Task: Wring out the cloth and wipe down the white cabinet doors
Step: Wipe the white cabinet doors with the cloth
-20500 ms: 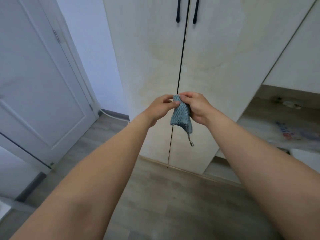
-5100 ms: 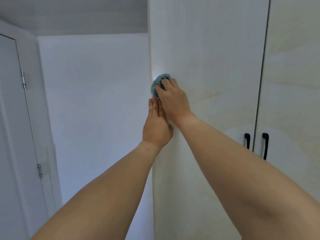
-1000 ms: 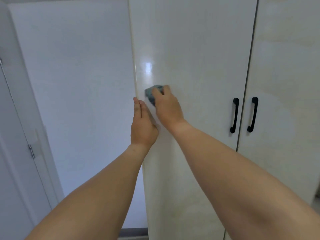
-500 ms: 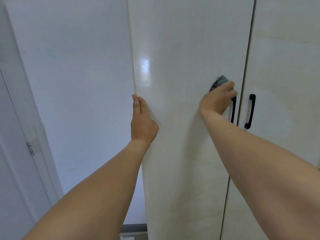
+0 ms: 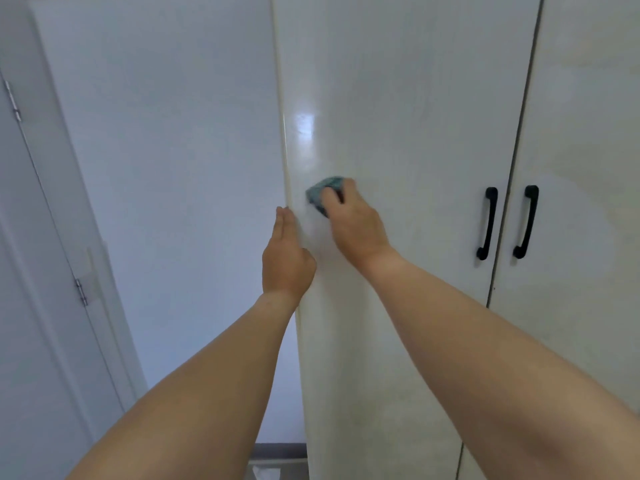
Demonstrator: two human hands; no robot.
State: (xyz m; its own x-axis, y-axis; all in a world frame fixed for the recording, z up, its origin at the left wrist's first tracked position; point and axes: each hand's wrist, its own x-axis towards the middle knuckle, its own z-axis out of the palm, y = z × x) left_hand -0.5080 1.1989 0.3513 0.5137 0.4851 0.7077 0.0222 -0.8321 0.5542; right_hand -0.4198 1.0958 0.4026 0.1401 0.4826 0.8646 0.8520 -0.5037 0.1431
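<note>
A small blue-green cloth (image 5: 320,194) is bunched against the left white cabinet door (image 5: 408,140), close to the door's left edge. My right hand (image 5: 353,220) covers most of the cloth and grips it against the door. My left hand (image 5: 287,258) rests flat with straight fingers on the cabinet's left corner edge, just below and left of the cloth. The right cabinet door (image 5: 588,133) stands shut beside it.
Two black vertical handles (image 5: 487,223) (image 5: 527,221) flank the seam between the doors. A plain white wall (image 5: 173,168) lies left of the cabinet. A white room door with hinges (image 5: 41,271) stands at the far left. A dark baseboard (image 5: 277,450) shows at the bottom.
My right hand has swept the cloth leftward from beside the black handle back to the door's left edge. My left hand has stayed on the cabinet corner.
</note>
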